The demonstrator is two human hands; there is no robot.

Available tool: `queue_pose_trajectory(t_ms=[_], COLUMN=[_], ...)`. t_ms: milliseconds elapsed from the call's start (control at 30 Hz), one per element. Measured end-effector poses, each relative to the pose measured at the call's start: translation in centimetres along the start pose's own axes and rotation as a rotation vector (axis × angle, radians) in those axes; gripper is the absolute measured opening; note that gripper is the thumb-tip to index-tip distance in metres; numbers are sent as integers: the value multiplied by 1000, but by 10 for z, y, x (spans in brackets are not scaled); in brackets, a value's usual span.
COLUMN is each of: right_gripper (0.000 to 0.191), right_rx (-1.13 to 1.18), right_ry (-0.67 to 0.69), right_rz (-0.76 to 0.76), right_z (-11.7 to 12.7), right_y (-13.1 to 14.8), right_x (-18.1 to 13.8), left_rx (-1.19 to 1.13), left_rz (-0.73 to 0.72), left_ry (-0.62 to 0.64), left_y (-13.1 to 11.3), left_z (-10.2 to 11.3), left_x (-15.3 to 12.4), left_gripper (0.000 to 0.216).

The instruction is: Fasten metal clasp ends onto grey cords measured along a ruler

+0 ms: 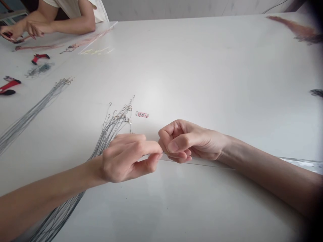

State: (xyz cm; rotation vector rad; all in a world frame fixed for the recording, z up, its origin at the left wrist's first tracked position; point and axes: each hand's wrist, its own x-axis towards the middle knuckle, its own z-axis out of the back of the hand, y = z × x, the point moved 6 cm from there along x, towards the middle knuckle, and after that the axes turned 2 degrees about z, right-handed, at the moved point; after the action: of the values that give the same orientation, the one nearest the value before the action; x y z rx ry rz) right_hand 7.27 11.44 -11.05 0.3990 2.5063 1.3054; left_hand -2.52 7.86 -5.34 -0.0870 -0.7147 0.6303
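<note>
My left hand (131, 156) and my right hand (188, 143) meet fingertip to fingertip just above the white table (207, 77). Thumb and forefinger of the left pinch a thin strand (165, 153) whose exact kind is too fine to tell. The right hand's fingers are curled, its thumb pressed down on the same strand. Under my left forearm lies a bundle of grey lines (101, 141) with small metal hooks (123, 112) at their far ends. Just beyond my hands is a small candy-shaped wrapped piece (142, 114) with red print.
A second bundle of grey lines (32, 107) lies at left, near red-handled pliers (11, 85) and another red-handled tool (40, 58). Across the far left corner, a co-worker's hands (25, 30) work near reddish strands (85, 40). More reddish strands (297, 28) lie far right.
</note>
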Motion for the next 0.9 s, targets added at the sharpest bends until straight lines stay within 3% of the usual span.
queue_pose_trajectory(t_ms=[900], right_gripper=[20], right_rx=[-10], right_ry=[-1], right_rz=[-5], right_z=[1], right_y=[0], right_x=[0], left_rx=[1], left_rz=[5], left_ry=[19], left_y=[1], left_z=[-1], left_x=[0], left_gripper=[20])
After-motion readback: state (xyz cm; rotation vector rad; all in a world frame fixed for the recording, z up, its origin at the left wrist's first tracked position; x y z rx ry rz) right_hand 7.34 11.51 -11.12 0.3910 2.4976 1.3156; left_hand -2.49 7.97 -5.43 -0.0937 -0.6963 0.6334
